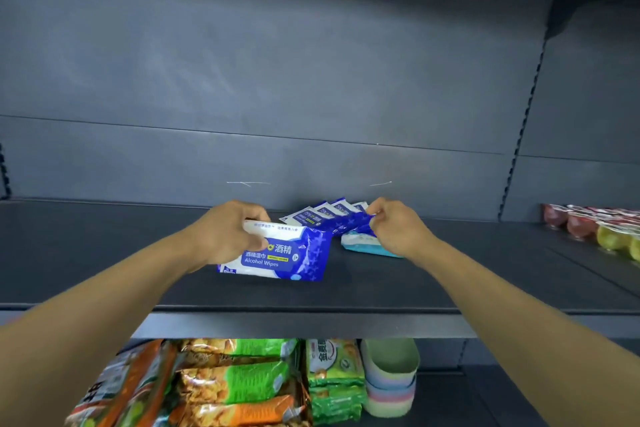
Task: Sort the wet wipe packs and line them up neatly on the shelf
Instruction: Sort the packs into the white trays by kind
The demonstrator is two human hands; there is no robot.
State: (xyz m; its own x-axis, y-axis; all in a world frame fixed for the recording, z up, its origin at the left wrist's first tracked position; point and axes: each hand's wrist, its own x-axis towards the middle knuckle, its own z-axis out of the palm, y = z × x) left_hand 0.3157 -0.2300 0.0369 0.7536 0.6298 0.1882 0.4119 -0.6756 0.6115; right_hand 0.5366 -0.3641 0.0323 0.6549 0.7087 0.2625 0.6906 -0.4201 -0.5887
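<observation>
A person's left hand (230,236) grips the left end of a large blue-and-white pack of alcohol wipes (277,251), thumb on its printed face and fingers curled behind its top edge, holding it tilted with its lower edge at or just above the dark shelf (450,274); whether it touches the surface cannot be told. The right hand (393,227), just to the right and slightly farther back, pinches the blue crimped end of a small wipe pack (356,222) between thumb and curled fingers. That pack belongs to a fanned row of small blue-and-white sachets (320,215) overlapping one another near the back panel, between the two hands. Below the right hand lies a pale teal-and-white pack (360,243), flat on the shelf and partly hidden by the wrist. At the far right of the same shelf stand red and yellow jelly cups (595,227), well apart from the wipes. On the shelf beneath, snack bags in green and orange (235,381) lie beside a stack of pastel bowls (391,381).
</observation>
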